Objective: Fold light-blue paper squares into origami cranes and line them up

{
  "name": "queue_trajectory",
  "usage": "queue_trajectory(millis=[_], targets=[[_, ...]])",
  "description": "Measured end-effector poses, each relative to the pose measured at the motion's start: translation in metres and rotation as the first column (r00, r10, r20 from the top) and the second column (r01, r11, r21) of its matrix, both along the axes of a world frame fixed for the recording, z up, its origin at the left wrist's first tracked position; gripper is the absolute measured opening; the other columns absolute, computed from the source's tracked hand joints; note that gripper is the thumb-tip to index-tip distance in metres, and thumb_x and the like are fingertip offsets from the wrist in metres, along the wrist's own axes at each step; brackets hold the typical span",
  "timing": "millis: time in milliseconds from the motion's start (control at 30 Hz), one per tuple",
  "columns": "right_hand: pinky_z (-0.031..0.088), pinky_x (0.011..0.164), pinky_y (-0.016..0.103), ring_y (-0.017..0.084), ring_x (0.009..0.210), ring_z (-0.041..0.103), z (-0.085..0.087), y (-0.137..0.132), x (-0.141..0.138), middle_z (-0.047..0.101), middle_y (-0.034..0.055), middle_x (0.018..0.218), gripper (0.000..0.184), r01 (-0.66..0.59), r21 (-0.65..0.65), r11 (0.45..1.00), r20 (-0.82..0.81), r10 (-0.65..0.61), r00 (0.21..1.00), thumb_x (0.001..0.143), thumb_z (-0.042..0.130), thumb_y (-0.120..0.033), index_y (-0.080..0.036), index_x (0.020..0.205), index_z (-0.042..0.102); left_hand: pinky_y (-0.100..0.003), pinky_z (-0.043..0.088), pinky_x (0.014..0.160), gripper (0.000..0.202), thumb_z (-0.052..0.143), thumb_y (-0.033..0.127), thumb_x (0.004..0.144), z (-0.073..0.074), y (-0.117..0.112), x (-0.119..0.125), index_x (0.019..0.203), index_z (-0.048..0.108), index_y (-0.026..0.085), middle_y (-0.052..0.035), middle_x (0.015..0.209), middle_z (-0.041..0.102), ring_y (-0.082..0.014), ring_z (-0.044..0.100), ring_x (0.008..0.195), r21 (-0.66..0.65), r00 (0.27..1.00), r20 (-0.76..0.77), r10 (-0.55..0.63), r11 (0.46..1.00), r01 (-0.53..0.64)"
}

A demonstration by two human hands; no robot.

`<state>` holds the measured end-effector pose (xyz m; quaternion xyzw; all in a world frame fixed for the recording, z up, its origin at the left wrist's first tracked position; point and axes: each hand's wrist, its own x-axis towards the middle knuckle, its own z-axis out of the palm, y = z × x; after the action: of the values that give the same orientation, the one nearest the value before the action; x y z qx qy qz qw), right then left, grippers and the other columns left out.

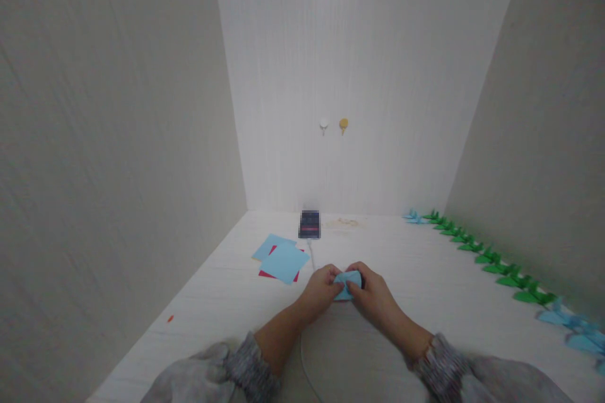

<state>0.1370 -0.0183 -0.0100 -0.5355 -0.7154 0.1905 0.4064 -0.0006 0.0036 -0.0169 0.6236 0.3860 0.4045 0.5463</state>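
Observation:
A small folded piece of light blue paper (348,278) is held between both hands above the white table, near its middle. My left hand (323,286) pinches its left side, thumb on the near face. On the other side, my right hand (370,285) grips the paper with its thumb pressed on the front and fingers curled behind. The fingers behind the paper are partly hidden. To the left of my hands lie loose square sheets, a light blue sheet (284,262) on top, with a red sheet (266,274) showing beneath its edges.
A phone (309,225) lies at the back, its white cable (305,359) running toward me beneath my arms. Folded green paper cranes (489,257) and blue ones (558,315) line the right wall. An orange scrap (171,318) lies at left. Two hooks (343,123) hang on the back wall.

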Motion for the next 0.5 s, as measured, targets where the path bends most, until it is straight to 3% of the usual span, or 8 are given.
queue_trajectory(millis=[333,500], targets=[[0.034,0.049,0.021,0.013,0.054,0.047,-0.0015,0.0016,0.0006,0.052,-0.0026,0.058,0.012,-0.004,0.004,1.0,-0.015,0.004,1.0,0.068,0.041,-0.019,-0.018,0.076,0.05,-0.028,0.044,0.056,0.019,0.054,0.031,0.063,0.0027,-0.0014,0.0024,0.072,0.047,0.015,0.0012,0.062,0.051,-0.0108,0.049,0.057,-0.13,0.988,0.143,-0.053,0.989,0.072],[0.033,0.048,0.021,0.012,0.052,0.046,-0.0021,0.0012,0.0008,0.051,-0.0026,0.057,0.012,-0.005,0.017,1.0,-0.016,0.005,1.0,0.069,0.041,-0.019,-0.018,0.076,0.05,-0.031,0.046,0.058,0.021,0.055,0.029,0.063,-0.0005,0.0,0.0018,0.074,0.048,0.014,0.0009,0.063,0.052,-0.0112,0.05,0.058,-0.101,0.988,0.144,-0.063,0.992,0.078]])
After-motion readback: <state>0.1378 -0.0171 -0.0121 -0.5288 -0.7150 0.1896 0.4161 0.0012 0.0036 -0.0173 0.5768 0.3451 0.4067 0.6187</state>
